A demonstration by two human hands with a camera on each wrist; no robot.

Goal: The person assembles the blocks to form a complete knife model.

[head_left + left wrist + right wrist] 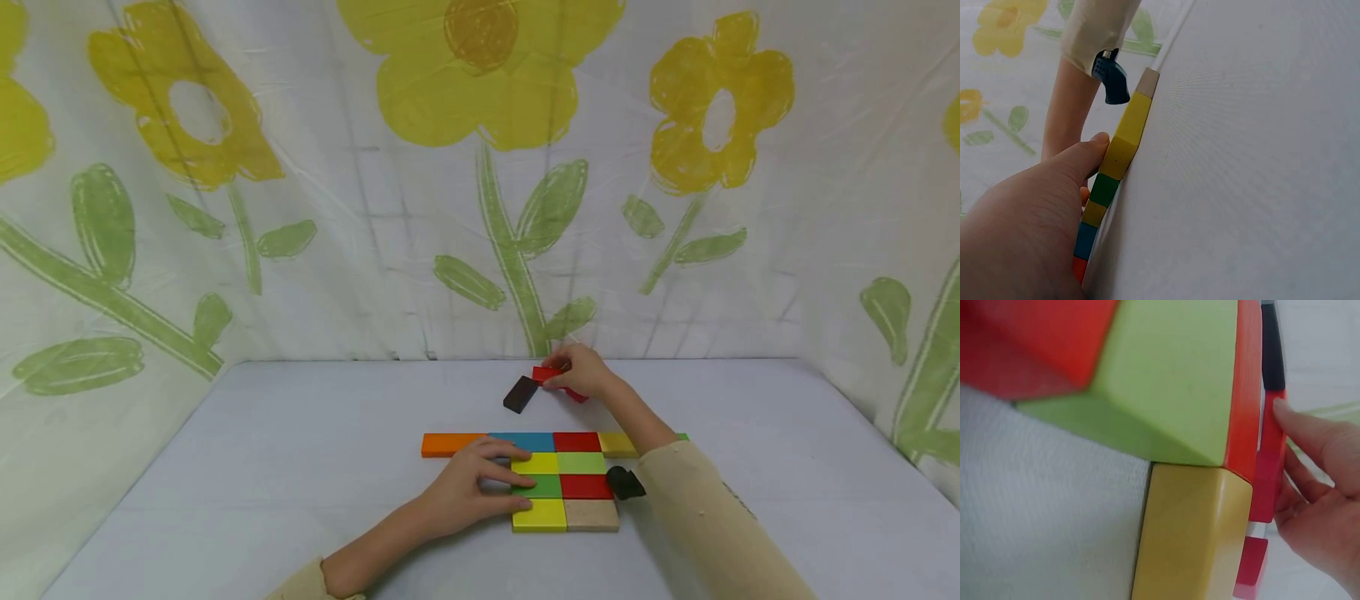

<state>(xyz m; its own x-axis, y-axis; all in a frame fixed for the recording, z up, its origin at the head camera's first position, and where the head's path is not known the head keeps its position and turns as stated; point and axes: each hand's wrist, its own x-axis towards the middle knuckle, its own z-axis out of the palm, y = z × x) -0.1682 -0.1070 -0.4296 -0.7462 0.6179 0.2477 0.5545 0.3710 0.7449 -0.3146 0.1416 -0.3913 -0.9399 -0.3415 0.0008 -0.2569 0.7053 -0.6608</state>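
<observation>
Toward the back of the table my right hand (588, 372) pinches a red block (546, 374) between thumb and fingers. A dark brown block (521, 394) lies just left of it, and another red block (576, 397) shows partly below the hand. My left hand (467, 490) rests with extended fingers along the left side of a flat block arrangement, its fingertips over a yellow block (540, 517), a green block (549, 486) and the upper yellow block (536, 464). In the left wrist view, the thumb (1094, 150) touches the yellow edge of the blocks.
The arrangement's top row runs from an orange block (450, 444) through a blue block (528, 442) to the right, partly behind my right forearm. A natural wood block (592, 515) forms the near right corner. A flowered cloth (405, 233) hangs behind the white table.
</observation>
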